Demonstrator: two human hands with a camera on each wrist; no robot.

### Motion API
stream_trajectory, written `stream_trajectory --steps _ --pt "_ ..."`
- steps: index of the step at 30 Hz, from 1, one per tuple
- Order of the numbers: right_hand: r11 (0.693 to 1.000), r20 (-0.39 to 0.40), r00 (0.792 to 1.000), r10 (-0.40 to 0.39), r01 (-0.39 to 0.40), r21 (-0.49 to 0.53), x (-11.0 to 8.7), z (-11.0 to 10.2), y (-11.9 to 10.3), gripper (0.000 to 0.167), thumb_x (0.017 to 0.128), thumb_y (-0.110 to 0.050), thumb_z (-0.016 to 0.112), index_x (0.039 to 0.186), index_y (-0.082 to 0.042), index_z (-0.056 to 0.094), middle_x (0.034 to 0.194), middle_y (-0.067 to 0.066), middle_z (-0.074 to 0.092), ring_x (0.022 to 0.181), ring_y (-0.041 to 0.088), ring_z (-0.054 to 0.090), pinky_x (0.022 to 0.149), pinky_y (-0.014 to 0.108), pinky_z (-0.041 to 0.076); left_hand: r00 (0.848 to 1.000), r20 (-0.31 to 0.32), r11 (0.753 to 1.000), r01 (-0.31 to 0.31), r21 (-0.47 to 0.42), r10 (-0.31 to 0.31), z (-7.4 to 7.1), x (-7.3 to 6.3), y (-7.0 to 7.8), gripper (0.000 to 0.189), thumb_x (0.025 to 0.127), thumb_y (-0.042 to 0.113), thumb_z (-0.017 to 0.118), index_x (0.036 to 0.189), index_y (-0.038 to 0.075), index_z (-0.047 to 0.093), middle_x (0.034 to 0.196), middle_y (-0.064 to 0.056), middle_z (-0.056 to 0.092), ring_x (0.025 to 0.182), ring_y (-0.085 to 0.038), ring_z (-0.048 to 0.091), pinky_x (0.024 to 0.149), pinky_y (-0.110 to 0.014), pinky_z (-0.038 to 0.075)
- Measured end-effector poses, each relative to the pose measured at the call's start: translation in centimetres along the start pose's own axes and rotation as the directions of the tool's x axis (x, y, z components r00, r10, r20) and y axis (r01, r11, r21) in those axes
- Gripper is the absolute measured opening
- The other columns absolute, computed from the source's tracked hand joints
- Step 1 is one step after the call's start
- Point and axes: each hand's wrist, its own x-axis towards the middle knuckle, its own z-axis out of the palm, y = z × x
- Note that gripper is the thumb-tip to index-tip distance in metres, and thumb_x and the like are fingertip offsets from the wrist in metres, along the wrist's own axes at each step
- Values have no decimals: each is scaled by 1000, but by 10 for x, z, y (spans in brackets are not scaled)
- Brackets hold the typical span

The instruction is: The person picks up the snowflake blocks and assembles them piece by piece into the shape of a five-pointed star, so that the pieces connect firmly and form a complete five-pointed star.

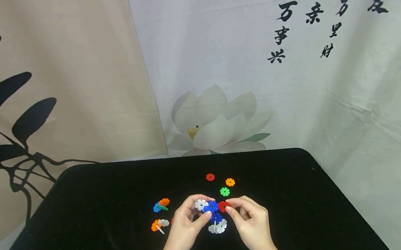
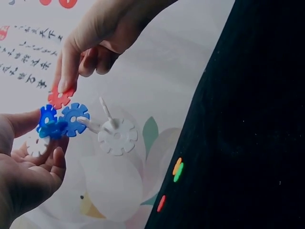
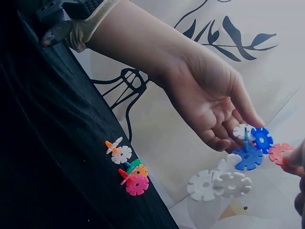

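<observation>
Gripping a disc toy [image 1: 213, 206] made of joined blue and white notched pieces, the left hand [image 1: 189, 220] has its thumb on the near side and its fingers curled behind. The right hand [image 1: 249, 219] pinches a red disc [image 1: 224, 207] between thumb and forefinger, its other fingers bent inward. The red disc's edge meets a blue piece of the toy; whether it is slotted in, I cannot tell. Behind the hands, a green disc [image 1: 225, 191], an orange disc [image 1: 230, 182] and another red disc [image 1: 210, 177] lie separately on the black table [image 1: 302, 199]. Left of the left hand are a blue, orange and green cluster [image 1: 161, 205] and, nearer, an orange and white cluster [image 1: 159, 225]. Something red [image 1: 172, 221] is mostly hidden behind that hand. A curtain [image 1: 108, 69] hangs beyond the table. The toy is held up between the two hands, a white piece beside the left fingers, more white pieces at its lower end.
</observation>
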Motion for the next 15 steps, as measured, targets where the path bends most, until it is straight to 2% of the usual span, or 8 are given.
stream_trajectory --steps 4,11,15 --pt "1000 -10 1000 -12 12 -7 0 0 0 23 75 1 79 93 -12 73 80 -7 66 48 4 40 38 22 34 1000 -6 1000 -3 3 3 -1 0 1 30 88 14 70 117 10 59 114 -3 65 99 -23 60 91 -46 45" --pt "1000 -34 999 -5 4 -24 1 -3 2 27 74 5 79 93 -13 73 79 -6 66 47 5 40 39 21 33 998 -59 1000 -12 13 13 -7 1 3 29 88 14 70 115 11 60 114 -4 65 97 -24 60 91 -45 44" --pt "1000 -13 1000 20 -20 3 -1 -1 0 26 74 2 79 93 -15 73 80 -7 66 48 6 40 39 22 33 999 -41 1000 -7 6 7 -6 1 4 30 88 15 70 116 9 60 114 -4 64 98 -25 60 91 -47 45"
